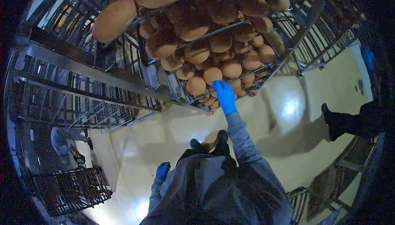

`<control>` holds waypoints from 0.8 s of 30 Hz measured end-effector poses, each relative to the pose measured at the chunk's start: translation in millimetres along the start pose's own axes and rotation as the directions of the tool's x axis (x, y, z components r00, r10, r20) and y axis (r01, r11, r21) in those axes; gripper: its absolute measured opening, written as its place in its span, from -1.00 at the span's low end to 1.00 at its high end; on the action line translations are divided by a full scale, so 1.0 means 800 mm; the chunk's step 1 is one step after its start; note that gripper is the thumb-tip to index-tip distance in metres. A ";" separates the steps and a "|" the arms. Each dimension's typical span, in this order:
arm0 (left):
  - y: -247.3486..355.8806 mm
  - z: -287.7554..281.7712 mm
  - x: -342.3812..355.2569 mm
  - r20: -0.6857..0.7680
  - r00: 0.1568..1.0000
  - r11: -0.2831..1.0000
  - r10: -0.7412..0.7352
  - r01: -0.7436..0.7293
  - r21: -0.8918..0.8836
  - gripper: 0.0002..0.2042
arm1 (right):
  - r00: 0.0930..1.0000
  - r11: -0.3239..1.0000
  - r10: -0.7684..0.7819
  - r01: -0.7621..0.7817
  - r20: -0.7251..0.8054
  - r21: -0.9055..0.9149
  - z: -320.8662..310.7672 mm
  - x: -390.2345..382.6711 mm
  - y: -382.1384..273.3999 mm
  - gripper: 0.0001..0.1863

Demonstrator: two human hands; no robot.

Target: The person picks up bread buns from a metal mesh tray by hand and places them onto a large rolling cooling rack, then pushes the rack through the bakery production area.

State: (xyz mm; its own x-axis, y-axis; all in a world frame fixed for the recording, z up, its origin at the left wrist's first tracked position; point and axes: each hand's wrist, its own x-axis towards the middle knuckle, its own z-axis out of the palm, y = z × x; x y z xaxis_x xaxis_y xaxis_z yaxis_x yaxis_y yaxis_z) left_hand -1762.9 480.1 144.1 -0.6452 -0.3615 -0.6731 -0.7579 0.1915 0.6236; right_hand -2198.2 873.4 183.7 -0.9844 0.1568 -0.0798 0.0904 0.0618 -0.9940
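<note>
A metal rack holds several tiers of brown rounded bread, with larger oblong loaves on top. My right hand, in a blue glove, reaches up to the front of a lower tier beside a round piece of bread. Its fingers are bent and close together; what they grip, if anything, is hidden. My left hand, also gloved in blue, hangs low by my left side with its fingers curled; I cannot make out whether anything is inside.
Other metal racks stand left and right. A person in grey is at lower left near a dark stack of grid-like racks. Another person's dark legs stand to my right. Pale floor lies around my feet.
</note>
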 end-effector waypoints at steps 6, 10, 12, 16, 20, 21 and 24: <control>0.000 0.006 -0.008 -0.020 0.997 0.992 -0.078 0.076 -0.106 -0.60 | 0.972 0.990 -0.133 0.138 0.196 -0.013 0.033 -0.029 -0.088 -0.69; -0.027 0.002 -0.005 0.006 0.999 0.998 0.042 -0.041 -0.051 -0.59 | 0.796 0.779 -0.523 0.591 0.304 -0.208 0.098 -0.017 -0.140 -0.77; -0.024 0.000 -0.006 -0.002 0.999 0.995 0.038 -0.038 -0.091 -0.59 | 0.674 0.601 -0.593 0.735 0.441 -0.315 0.126 0.008 -0.140 -0.79; -0.011 0.001 -0.013 -0.072 0.993 0.970 -0.096 0.077 -0.231 -0.59 | 0.672 0.537 -0.513 0.737 0.535 -0.411 0.182 0.053 -0.113 -0.80; -0.010 -0.003 -0.026 -0.060 0.991 0.971 -0.119 0.103 -0.214 -0.63 | 0.731 0.563 -0.494 0.681 0.471 -0.468 0.216 0.090 -0.065 -0.72; -0.011 -0.007 -0.029 -0.070 0.976 0.977 0.205 -0.199 0.080 -0.64 | 0.741 0.544 -0.487 0.671 0.462 -0.503 0.223 0.099 -0.049 -0.70; -0.060 -0.011 -0.042 0.135 0.782 0.554 0.609 -0.541 0.633 -0.65 | 0.745 0.464 -0.504 0.661 0.437 -0.590 0.239 0.099 -0.035 -0.67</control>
State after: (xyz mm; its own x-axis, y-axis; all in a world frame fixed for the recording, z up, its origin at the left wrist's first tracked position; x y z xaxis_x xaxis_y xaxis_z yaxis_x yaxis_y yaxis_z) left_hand -1703.8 475.4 140.3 -0.9789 -0.0431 -0.1999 -0.1321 0.8793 0.4575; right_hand -2307.3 695.5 190.7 -0.8446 -0.3453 0.4091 -0.5194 0.7138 -0.4698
